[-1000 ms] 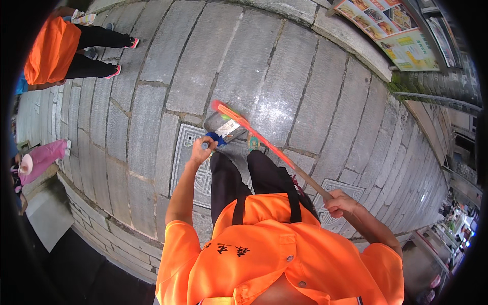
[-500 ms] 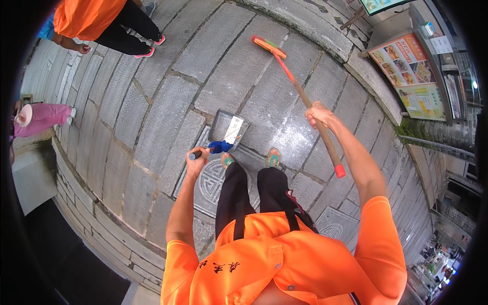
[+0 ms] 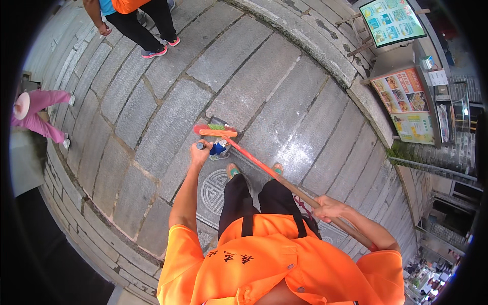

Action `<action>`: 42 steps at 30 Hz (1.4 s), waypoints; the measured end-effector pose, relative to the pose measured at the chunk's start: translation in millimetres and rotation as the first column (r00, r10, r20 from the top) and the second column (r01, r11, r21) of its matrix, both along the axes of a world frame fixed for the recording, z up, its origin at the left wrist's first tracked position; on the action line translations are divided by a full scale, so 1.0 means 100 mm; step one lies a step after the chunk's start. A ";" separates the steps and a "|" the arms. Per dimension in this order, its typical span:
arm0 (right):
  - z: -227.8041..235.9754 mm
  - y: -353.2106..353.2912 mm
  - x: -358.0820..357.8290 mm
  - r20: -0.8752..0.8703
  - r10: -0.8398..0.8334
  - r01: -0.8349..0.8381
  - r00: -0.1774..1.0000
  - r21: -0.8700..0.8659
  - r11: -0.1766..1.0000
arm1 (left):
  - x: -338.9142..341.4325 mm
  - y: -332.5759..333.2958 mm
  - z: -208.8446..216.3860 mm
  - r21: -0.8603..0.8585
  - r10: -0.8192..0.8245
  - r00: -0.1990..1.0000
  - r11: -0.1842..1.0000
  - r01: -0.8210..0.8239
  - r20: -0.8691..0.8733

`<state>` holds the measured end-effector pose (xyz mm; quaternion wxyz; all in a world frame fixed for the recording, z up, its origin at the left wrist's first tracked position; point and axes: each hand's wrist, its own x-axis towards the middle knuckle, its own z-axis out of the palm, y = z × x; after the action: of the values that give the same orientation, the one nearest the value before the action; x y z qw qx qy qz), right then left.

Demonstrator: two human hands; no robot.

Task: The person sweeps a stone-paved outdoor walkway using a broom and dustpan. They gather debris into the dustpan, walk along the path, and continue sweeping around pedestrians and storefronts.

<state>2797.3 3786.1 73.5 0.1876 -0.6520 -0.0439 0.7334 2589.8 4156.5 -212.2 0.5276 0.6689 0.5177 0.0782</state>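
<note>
My left hand is closed around the dark, grey-tipped handle of a long-handled dustpan. A bundle of blue cloth sits by that handle. Below it, the grey dustpan stands on the paving in front of my feet, mostly covered in view by the broom head. My right hand grips the shaft of a broom, which slants from my right forearm up to the left. Its orange head, with red and green bristles, is over the dustpan; whether they touch I cannot tell.
Grey stone slabs pave the ground. At the far left walks a person in black trousers; another in pink trousers is at the left edge. A raised kerb, a menu stand and a lit sign line the right.
The broom head has swung left and nearer, from the far paving to over the dustpan. My right hand has come down and back along with it. The people at left have shifted in view.
</note>
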 end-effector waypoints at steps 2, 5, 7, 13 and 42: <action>0.25 0.05 0.03 0.034 -0.020 0.021 0.999 -0.032 0.999 | -0.06 -0.03 0.05 0.038 -0.017 1.000 0.999 0.017 0.001; 0.07 0.32 0.38 0.116 -0.088 0.081 0.989 0.060 0.995 | -0.23 0.05 0.14 0.018 0.012 0.999 1.000 -0.012 0.042; -0.19 0.62 0.70 0.215 -0.097 0.082 0.972 0.078 0.994 | -0.33 0.14 0.22 -0.035 0.065 0.994 0.997 -0.062 0.090; -0.85 1.98 1.66 0.406 -0.235 0.213 0.883 0.099 0.972 | -0.71 0.45 0.43 -0.158 0.277 0.954 0.953 -0.259 0.111; -1.63 4.21 2.31 0.358 -0.053 0.029 0.932 0.073 0.997 | -1.95 0.97 0.67 -0.163 0.570 0.822 0.812 -0.561 0.009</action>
<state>3028.7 4206.8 -89.7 0.2133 -0.7693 -0.0882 0.5958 2395.1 4253.0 -144.7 0.5448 0.4398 0.6821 0.2108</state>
